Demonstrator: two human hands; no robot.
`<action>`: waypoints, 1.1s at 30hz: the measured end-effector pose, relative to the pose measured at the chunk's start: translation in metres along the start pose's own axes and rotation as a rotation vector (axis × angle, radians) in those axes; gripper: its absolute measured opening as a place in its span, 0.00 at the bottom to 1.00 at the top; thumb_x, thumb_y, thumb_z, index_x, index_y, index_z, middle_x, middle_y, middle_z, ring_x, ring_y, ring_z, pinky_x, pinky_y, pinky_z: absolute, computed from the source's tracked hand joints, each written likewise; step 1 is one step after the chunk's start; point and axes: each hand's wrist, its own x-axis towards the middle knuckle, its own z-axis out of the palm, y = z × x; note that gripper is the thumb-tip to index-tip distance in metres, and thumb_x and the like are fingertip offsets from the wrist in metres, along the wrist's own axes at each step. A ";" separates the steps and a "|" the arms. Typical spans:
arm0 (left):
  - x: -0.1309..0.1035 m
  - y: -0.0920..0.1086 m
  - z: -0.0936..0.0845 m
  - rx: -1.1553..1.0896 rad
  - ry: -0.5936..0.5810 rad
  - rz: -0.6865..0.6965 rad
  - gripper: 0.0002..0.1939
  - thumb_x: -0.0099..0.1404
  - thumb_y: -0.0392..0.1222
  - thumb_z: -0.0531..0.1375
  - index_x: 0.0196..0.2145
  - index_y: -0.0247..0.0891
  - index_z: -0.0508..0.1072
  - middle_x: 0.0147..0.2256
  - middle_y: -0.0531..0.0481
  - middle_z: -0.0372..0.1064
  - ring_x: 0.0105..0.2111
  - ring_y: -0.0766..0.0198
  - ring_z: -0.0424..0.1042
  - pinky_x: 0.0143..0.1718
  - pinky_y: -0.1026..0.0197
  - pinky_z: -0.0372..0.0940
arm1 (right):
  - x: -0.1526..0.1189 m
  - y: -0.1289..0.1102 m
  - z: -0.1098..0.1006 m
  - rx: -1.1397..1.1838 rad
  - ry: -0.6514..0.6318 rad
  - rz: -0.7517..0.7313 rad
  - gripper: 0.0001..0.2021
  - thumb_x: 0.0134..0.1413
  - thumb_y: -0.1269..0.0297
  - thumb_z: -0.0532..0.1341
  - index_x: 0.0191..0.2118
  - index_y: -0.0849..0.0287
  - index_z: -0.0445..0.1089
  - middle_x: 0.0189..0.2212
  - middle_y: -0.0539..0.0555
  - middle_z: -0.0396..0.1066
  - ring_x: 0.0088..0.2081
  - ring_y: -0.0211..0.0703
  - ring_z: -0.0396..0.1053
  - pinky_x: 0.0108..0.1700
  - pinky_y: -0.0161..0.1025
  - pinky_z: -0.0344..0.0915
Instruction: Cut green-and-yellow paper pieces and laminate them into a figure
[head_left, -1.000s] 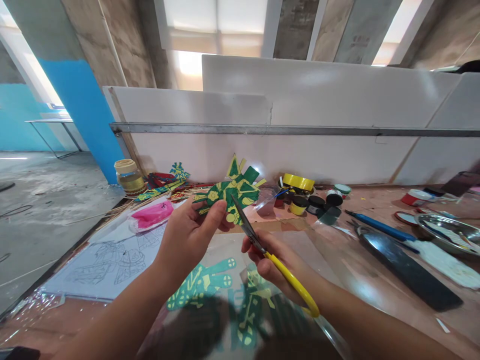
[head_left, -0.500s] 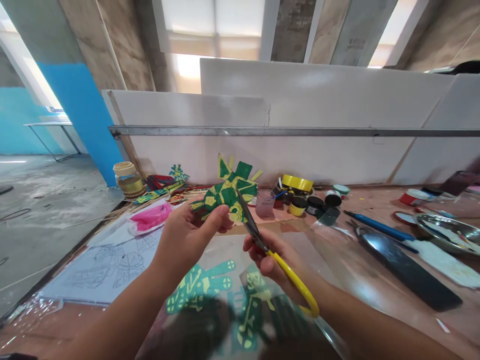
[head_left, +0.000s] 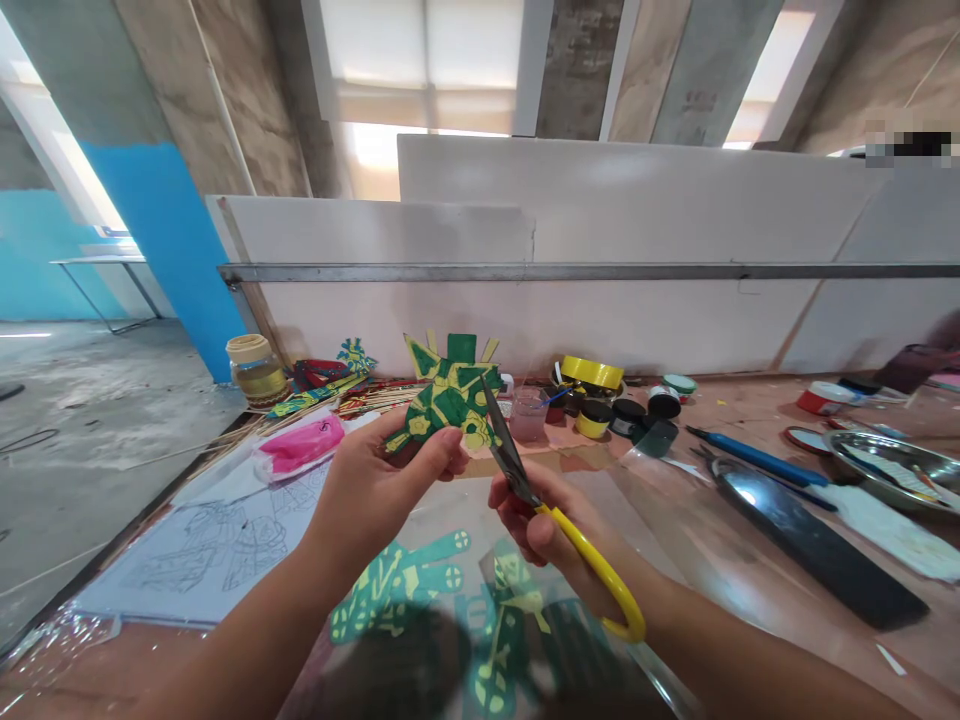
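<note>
Between the thumb and fingers of my left hand (head_left: 401, 455) is a green and yellow patterned cutout (head_left: 442, 395) with pointed and square parts along its top. My right hand (head_left: 551, 520) grips a pair of scissors (head_left: 511, 455) with yellow handles, its dark blades pointing up. The blades look closed or nearly so, and their tip is at the cutout's right edge; whether they touch it I cannot tell. Beneath my hands, more green and yellow painted cutouts (head_left: 401, 580) lie at a clear sheet, partly in shadow.
Line drawings on white paper (head_left: 202, 535) and a pink packet (head_left: 300, 448) lie left. A lidded jar (head_left: 256, 370) stands behind them. Paint pots (head_left: 594, 418) and a yellow tape roll (head_left: 592, 373) stand at the back. Rightward are a dark long object (head_left: 817, 540) and a metal bowl (head_left: 892, 465).
The cutout has turned in my left hand, its top swinging left and its face coming more toward me. The scissors have come slightly away from its middle to its right edge.
</note>
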 end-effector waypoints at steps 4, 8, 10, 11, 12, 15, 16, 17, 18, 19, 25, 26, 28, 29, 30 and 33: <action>-0.001 0.001 0.000 0.008 0.018 0.003 0.10 0.61 0.45 0.62 0.25 0.38 0.74 0.23 0.52 0.74 0.24 0.65 0.73 0.28 0.64 0.71 | 0.001 -0.002 0.000 -0.001 -0.005 0.005 0.32 0.44 0.32 0.61 0.40 0.59 0.63 0.25 0.44 0.53 0.22 0.32 0.47 0.23 0.33 0.47; -0.001 0.003 0.002 0.030 0.039 0.006 0.11 0.61 0.46 0.62 0.24 0.38 0.73 0.23 0.51 0.73 0.24 0.63 0.72 0.28 0.62 0.71 | 0.002 -0.003 0.001 -0.002 0.006 0.014 0.32 0.43 0.32 0.61 0.39 0.59 0.63 0.27 0.46 0.55 0.22 0.31 0.48 0.23 0.33 0.46; -0.001 0.004 0.002 0.036 0.041 0.002 0.11 0.61 0.46 0.62 0.24 0.38 0.73 0.23 0.52 0.73 0.24 0.63 0.72 0.28 0.62 0.71 | 0.002 -0.002 0.001 -0.006 0.016 0.017 0.33 0.42 0.31 0.61 0.39 0.58 0.63 0.27 0.46 0.55 0.23 0.31 0.48 0.23 0.33 0.46; -0.001 0.004 0.002 0.038 0.039 0.003 0.12 0.61 0.46 0.62 0.24 0.38 0.73 0.23 0.52 0.73 0.24 0.63 0.72 0.28 0.62 0.71 | 0.002 -0.001 0.001 -0.009 0.020 0.019 0.33 0.42 0.31 0.61 0.39 0.58 0.63 0.27 0.45 0.54 0.22 0.32 0.48 0.23 0.33 0.47; -0.001 0.004 0.002 0.040 0.035 0.005 0.12 0.61 0.46 0.61 0.24 0.38 0.73 0.23 0.52 0.73 0.24 0.63 0.73 0.28 0.62 0.71 | 0.002 0.000 0.001 -0.013 0.025 0.021 0.33 0.42 0.31 0.61 0.40 0.58 0.63 0.26 0.45 0.54 0.22 0.32 0.48 0.23 0.33 0.47; -0.001 0.002 0.001 0.035 0.012 0.021 0.11 0.62 0.46 0.61 0.25 0.38 0.74 0.23 0.52 0.73 0.25 0.64 0.73 0.29 0.63 0.71 | 0.002 0.003 0.001 -0.023 0.037 0.025 0.33 0.42 0.31 0.61 0.40 0.58 0.63 0.25 0.45 0.54 0.22 0.32 0.47 0.23 0.33 0.47; 0.000 0.001 0.000 0.032 0.008 0.024 0.11 0.62 0.46 0.61 0.25 0.38 0.74 0.23 0.52 0.74 0.25 0.64 0.73 0.29 0.63 0.71 | 0.002 0.004 0.001 -0.024 0.039 0.025 0.33 0.42 0.31 0.61 0.39 0.58 0.63 0.25 0.45 0.54 0.22 0.32 0.47 0.23 0.33 0.47; 0.000 0.001 -0.001 0.031 0.005 0.022 0.11 0.62 0.46 0.62 0.25 0.38 0.74 0.23 0.52 0.74 0.25 0.64 0.73 0.29 0.63 0.71 | 0.002 0.005 0.001 -0.022 0.040 0.024 0.32 0.42 0.31 0.61 0.39 0.58 0.63 0.25 0.45 0.54 0.22 0.32 0.47 0.23 0.33 0.47; 0.000 0.001 -0.001 0.032 0.004 0.022 0.11 0.62 0.45 0.62 0.25 0.38 0.74 0.23 0.52 0.74 0.25 0.64 0.74 0.29 0.63 0.71 | 0.003 0.005 0.000 -0.016 0.039 0.023 0.32 0.42 0.31 0.62 0.39 0.58 0.63 0.24 0.44 0.53 0.22 0.32 0.47 0.22 0.33 0.46; 0.000 0.001 -0.001 0.033 0.003 0.024 0.11 0.62 0.45 0.62 0.25 0.38 0.74 0.23 0.52 0.74 0.25 0.64 0.73 0.29 0.64 0.71 | 0.003 0.005 0.000 -0.008 0.036 0.022 0.32 0.42 0.31 0.62 0.39 0.58 0.63 0.24 0.44 0.53 0.22 0.32 0.46 0.22 0.33 0.46; 0.001 0.004 -0.003 0.024 0.011 0.027 0.09 0.60 0.44 0.63 0.25 0.38 0.74 0.23 0.53 0.73 0.24 0.65 0.73 0.28 0.66 0.70 | 0.005 0.002 0.002 0.037 0.029 0.045 0.30 0.42 0.34 0.65 0.37 0.58 0.63 0.24 0.44 0.54 0.21 0.31 0.46 0.22 0.33 0.45; 0.001 0.004 -0.003 0.026 0.015 0.024 0.09 0.60 0.44 0.64 0.25 0.38 0.74 0.23 0.53 0.73 0.24 0.65 0.73 0.28 0.66 0.70 | 0.005 0.002 0.003 0.040 0.029 0.050 0.30 0.42 0.34 0.65 0.37 0.58 0.63 0.24 0.44 0.54 0.21 0.31 0.45 0.22 0.33 0.45; 0.001 0.005 -0.003 0.033 0.022 0.016 0.09 0.60 0.44 0.64 0.25 0.38 0.74 0.23 0.53 0.74 0.24 0.65 0.73 0.28 0.65 0.70 | 0.005 0.002 0.003 0.047 0.034 0.055 0.30 0.41 0.35 0.66 0.37 0.58 0.63 0.24 0.44 0.54 0.22 0.31 0.45 0.22 0.32 0.45; 0.001 0.006 -0.003 0.036 0.027 0.012 0.09 0.60 0.45 0.64 0.25 0.38 0.74 0.23 0.53 0.74 0.24 0.65 0.73 0.28 0.65 0.70 | 0.005 0.002 0.003 0.053 0.037 0.056 0.30 0.41 0.35 0.66 0.37 0.58 0.63 0.24 0.44 0.54 0.22 0.31 0.45 0.22 0.32 0.44; 0.001 0.006 -0.003 0.037 0.029 0.009 0.10 0.60 0.45 0.64 0.25 0.38 0.74 0.23 0.53 0.74 0.24 0.64 0.73 0.28 0.65 0.70 | 0.005 0.002 0.003 0.061 0.036 0.058 0.30 0.40 0.35 0.66 0.37 0.58 0.63 0.24 0.44 0.54 0.22 0.31 0.45 0.22 0.32 0.44; 0.001 0.007 -0.004 0.049 0.028 -0.006 0.10 0.60 0.46 0.63 0.25 0.38 0.74 0.23 0.52 0.73 0.25 0.64 0.73 0.28 0.64 0.70 | 0.005 0.000 0.003 0.083 0.028 0.067 0.30 0.40 0.36 0.67 0.36 0.58 0.63 0.24 0.44 0.54 0.22 0.31 0.46 0.22 0.32 0.44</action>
